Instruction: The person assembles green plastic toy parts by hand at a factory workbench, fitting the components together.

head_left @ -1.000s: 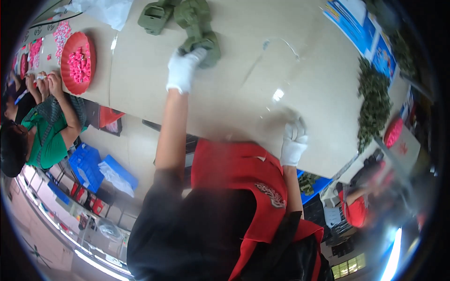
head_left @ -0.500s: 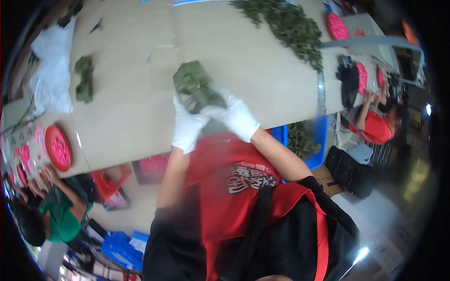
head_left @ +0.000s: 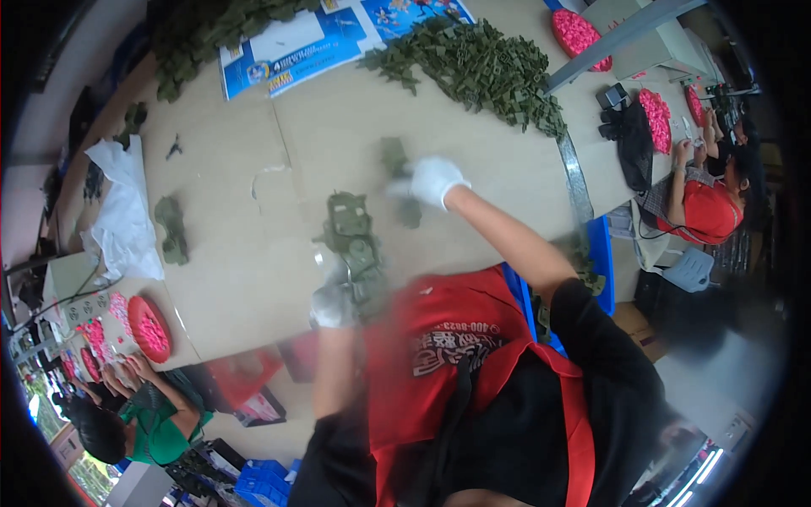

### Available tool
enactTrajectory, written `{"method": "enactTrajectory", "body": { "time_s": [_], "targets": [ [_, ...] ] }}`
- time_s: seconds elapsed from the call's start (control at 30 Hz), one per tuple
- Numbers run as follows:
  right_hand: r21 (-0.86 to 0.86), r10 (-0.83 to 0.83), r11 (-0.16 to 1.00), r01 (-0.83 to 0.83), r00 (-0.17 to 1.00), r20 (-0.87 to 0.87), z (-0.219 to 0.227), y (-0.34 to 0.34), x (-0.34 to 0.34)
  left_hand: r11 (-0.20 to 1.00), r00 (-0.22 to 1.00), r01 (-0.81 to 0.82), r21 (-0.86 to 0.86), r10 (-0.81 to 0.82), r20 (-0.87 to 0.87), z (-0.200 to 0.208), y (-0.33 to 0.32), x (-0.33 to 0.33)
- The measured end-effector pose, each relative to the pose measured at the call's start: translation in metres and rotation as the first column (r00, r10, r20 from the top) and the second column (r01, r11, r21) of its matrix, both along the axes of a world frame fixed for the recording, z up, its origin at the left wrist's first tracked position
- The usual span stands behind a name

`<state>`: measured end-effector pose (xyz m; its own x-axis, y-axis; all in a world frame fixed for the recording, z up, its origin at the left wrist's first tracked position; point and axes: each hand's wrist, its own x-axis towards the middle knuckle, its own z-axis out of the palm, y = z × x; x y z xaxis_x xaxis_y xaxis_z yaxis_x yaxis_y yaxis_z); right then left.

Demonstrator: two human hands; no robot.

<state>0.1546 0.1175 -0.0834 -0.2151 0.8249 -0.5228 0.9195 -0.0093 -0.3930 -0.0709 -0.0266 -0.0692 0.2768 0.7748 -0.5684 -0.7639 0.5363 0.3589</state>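
Observation:
My left hand (head_left: 333, 306), in a white glove, grips the near left edge of an olive-green moulded plastic vehicle body (head_left: 349, 224) low over the near part of the table. Its fingers are partly hidden and slightly blurred. Farther right, my right hand (head_left: 438, 181), also gloved in white, has its fingers closed on a flatter olive-green plastic part (head_left: 394, 158) that is smeared by motion. The two green pieces are apart, with a narrow gap between them. Another green plastic piece (head_left: 171, 230) lies by itself at the left.
Green parts are heaped at the far right (head_left: 477, 72) and far left (head_left: 215, 38), beside blue printed sheets (head_left: 300, 55). A white cloth (head_left: 127, 211) lies left. A blue bin (head_left: 601, 262) stands by my right side. Co-workers sit left and right near red trays (head_left: 150, 329) of pink pieces.
My hands were together round the green pieces; now they are apart. The right has moved right and away from me with the flatter part, the left stays near with the vehicle body. The view has shifted.

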Motion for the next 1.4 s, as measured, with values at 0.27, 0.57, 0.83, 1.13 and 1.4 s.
{"method": "enactTrajectory", "body": {
  "time_s": [0.27, 0.57, 0.83, 1.13, 1.4],
  "targets": [
    [0.568, -0.191, 0.801, 0.192, 0.98, -0.062, -0.09, 0.176, 0.046, 0.994, 0.974, -0.104, 0.018, 0.106, -0.199, 0.02, 0.018, 0.05],
    [-0.12, -0.354, 0.914, 0.387, 0.622, -0.698, 0.059, 0.003, 0.032, 0.985, 0.925, -0.006, 0.171, 0.071, -0.374, 0.02, 0.045, 0.058],
    [0.041, -0.408, 0.864, 0.501, 0.747, -0.525, 0.1, -0.054, 0.021, 0.905, 0.824, 0.057, 0.421, 0.195, -0.531, 0.035, 0.041, 0.12],
    [0.431, -0.143, 0.82, 0.375, 0.865, -0.481, 0.084, -0.067, 0.014, 0.9, 0.783, 0.05, 0.434, 0.234, -0.576, 0.035, 0.041, 0.128],
    [0.635, 0.044, 0.766, 0.099, 0.978, -0.206, 0.083, -0.057, -0.006, 0.85, 0.65, 0.06, 0.523, 0.364, -0.667, 0.046, 0.049, 0.124]
  ]
}}
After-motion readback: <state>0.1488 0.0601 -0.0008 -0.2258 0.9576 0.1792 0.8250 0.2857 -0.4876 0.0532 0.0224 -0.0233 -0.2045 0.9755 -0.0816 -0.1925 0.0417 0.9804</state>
